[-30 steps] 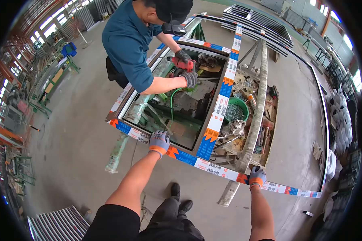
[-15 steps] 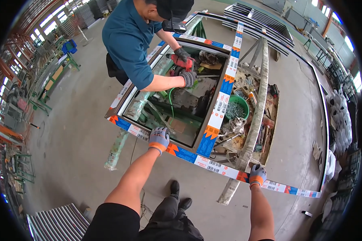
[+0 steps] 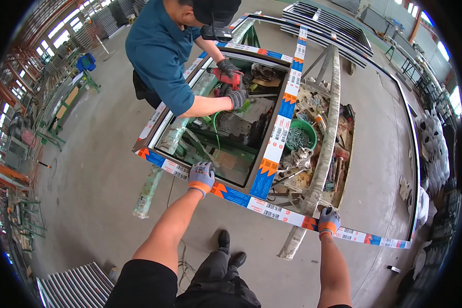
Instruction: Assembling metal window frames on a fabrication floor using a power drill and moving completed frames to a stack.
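Note:
A large window frame (image 3: pixel 274 211), covered in blue, white and orange protective tape, lies flat on padded supports before me. My left hand (image 3: pixel 201 176), in a grey glove with an orange cuff, is closed over its near bar, left of the crossing post. Farther right on that same bar my right hand (image 3: pixel 329 220), gloved alike, grips the edge with its fingers curled. Across the frame a co-worker leans in, dark-gloved hands at a red power tool (image 3: pixel 227 79) over the inner opening. The tool's tip cannot be made out.
Wrapped support beams (image 3: pixel 331 102) run beneath the frame. Below stands a tray of tools and scraps with a green basket (image 3: pixel 300 134) of screws. More frames (image 3: pixel 339 31) are stacked at the back, and metal profiles (image 3: pixel 74 287) lie at lower left.
The view has shifted very slightly. My two hands keep their places on the frame, and the co-worker stays bent over it with the power tool.

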A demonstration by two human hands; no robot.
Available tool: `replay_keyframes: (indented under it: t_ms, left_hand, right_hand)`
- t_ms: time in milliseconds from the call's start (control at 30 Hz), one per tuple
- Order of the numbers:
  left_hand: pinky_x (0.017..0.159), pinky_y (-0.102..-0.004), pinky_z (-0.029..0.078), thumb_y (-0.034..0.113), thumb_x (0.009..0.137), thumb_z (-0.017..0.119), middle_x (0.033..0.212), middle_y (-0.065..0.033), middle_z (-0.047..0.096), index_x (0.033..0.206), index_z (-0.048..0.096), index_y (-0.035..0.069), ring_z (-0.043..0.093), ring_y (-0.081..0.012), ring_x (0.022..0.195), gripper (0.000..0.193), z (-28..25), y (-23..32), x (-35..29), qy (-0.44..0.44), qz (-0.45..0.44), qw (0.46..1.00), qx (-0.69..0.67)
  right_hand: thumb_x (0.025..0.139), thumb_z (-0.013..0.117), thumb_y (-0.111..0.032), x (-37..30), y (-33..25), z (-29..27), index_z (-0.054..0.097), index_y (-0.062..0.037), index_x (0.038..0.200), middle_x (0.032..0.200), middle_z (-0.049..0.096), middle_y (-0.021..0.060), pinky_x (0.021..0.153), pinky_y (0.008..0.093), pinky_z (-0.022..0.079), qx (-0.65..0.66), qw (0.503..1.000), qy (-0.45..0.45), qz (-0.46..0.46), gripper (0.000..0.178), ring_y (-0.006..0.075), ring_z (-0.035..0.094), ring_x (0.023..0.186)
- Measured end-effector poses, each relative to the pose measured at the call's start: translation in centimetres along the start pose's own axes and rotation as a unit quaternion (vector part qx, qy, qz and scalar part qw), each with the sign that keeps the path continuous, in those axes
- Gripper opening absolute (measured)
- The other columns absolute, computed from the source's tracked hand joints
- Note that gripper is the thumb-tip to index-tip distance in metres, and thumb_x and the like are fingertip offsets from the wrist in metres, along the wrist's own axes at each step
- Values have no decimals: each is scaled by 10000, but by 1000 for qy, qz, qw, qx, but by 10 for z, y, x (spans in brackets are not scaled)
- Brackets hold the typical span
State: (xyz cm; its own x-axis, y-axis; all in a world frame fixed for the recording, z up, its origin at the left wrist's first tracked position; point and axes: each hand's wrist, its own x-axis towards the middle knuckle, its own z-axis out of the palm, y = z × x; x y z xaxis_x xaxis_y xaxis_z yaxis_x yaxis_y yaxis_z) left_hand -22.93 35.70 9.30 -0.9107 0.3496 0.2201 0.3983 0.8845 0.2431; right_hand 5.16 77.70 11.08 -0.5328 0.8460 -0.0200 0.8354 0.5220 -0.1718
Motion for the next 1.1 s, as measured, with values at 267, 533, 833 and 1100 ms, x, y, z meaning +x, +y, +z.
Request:
replay_keyframes:
  t_ms: [267, 533, 833, 1100]
  left_hand:
    - [960, -426, 407, 208, 822, 558, 1067, -128, 641, 1021, 628, 54, 560, -305, 1067, 261, -2, 2, 1, -4, 2, 1000, 0]
    - [966, -423, 410, 217, 831, 557, 1100, -134, 636, 1042, 628, 44, 554, -307, 1083, 282, -2, 1, 0, -19, -12, 1000, -2]
    - [952, -426, 417, 220, 836, 549, 1080, -123, 634, 1040, 624, 61, 554, -305, 1066, 269, 2, 3, 0, -4, -5, 1000, 7]
    - [965, -426, 406, 237, 839, 536, 1097, -122, 632, 1066, 620, 72, 548, -301, 1088, 293, -7, 8, 0, -36, -11, 999, -3]
  right_hand:
    - [836, 524, -346, 2, 4, 4, 696, -28, 851, 884, 671, 212, 789, 451, 498, -4, 1000, -2, 6, 361, 372, 641, 847]
    - [838, 520, -347, -1, -2, -1, 699, -25, 865, 890, 670, 214, 793, 449, 497, -11, 1000, -3, 9, 369, 373, 641, 855]
    - [840, 520, -357, 4, 7, 9, 691, -32, 868, 911, 671, 211, 804, 454, 493, -3, 1000, -12, 9, 368, 372, 640, 869]
    - [865, 525, -369, 4, 11, 6, 689, -80, 820, 851, 679, 185, 750, 463, 508, -30, 999, 14, -10, 334, 372, 653, 808]
